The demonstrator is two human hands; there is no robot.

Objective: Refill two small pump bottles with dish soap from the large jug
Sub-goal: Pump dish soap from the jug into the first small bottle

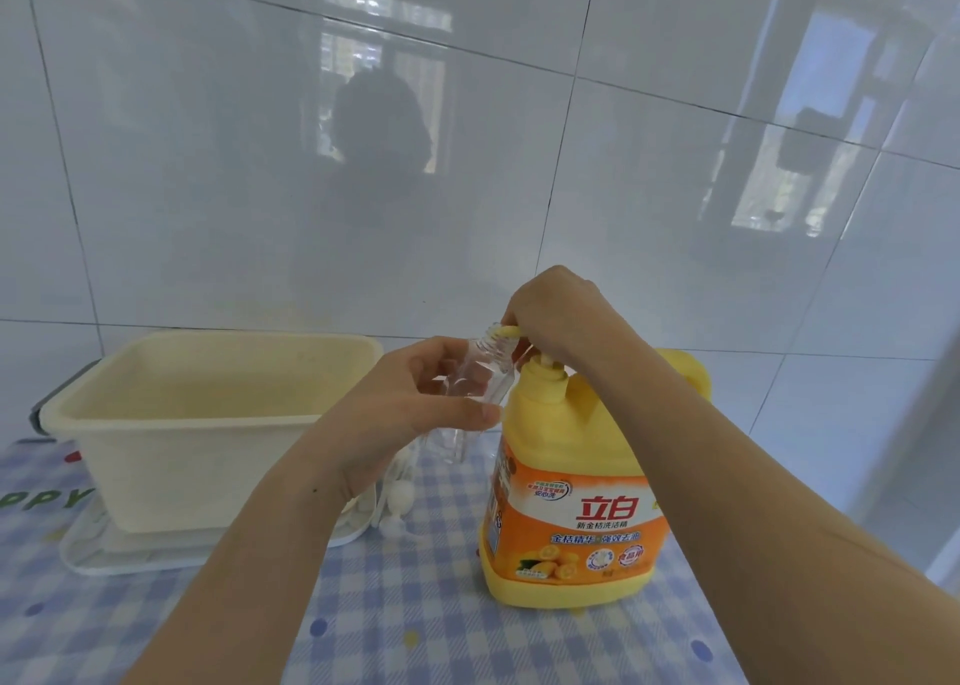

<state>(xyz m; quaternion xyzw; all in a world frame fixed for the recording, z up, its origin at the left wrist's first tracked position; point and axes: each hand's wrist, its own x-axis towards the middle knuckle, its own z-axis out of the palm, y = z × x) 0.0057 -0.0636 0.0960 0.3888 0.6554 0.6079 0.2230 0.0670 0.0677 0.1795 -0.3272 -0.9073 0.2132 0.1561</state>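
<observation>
1. On the bench [415,622], right of centre, the yellow jug [571,502] stands upright on a blue checked cloth [234,632]. Its orange label faces the camera and its handle is turned to the far right.
2. The right hand [556,315] sits on top of the jug's pump [545,372]. Its fingers are curled down over the pump head and grip it, with the back of the hand facing up.
3. The pump's pale yellow spout [509,332] sticks out to the left from under those fingers.
4. The left hand [415,403] grips the clear small bottle [478,372] just left of the jug's neck, off the bench. The thumb runs along the near side and the fingers wrap round the far side.
5. The small bottle is tilted. Its long axis runs from the base, low and to the left below the palm, up and to the right to the threaded neck.
6. The open mouth points up and right and meets the tip of the spout. Whether the tip is inside the mouth I cannot tell.
7. The bottle looks clear all the way through, and no soap level can be made out.
8. To the left, a cream tub [208,424] sits on a clear tray [93,559].
9. White pump parts [397,497] lie between the tub and the jug, below the left wrist.
10. Glossy white wall tiles [208,164] rise behind the bench.
</observation>
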